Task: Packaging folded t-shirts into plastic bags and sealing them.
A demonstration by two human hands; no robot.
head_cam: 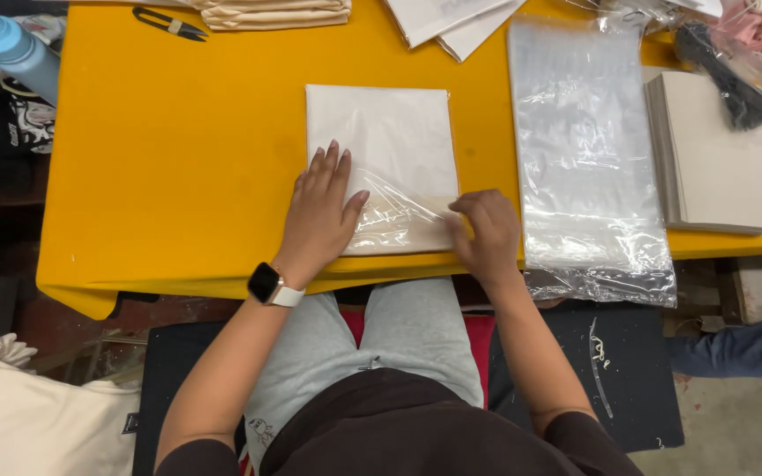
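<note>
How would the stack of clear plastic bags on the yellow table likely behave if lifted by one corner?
The clear plastic bags look thin and crinkled, so probably floppy and light. Their glossy film, already drooping over the table edge, suggests they may slide apart.

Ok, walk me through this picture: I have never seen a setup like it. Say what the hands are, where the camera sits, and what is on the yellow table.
There is no machine here. A person wears one camera on the head, looking down, so you see their own lap, arms and two bare hands.

The left hand, with a watch on its wrist, presses flat on a folded white cloth that sits partly inside a clear plastic bag. The right hand pinches that bag's edge.

On the yellow table also lie a pile of clear bags, a stack of grey boards, small black snips and more folded cloth. A blue bottle stands at the far left.
</note>
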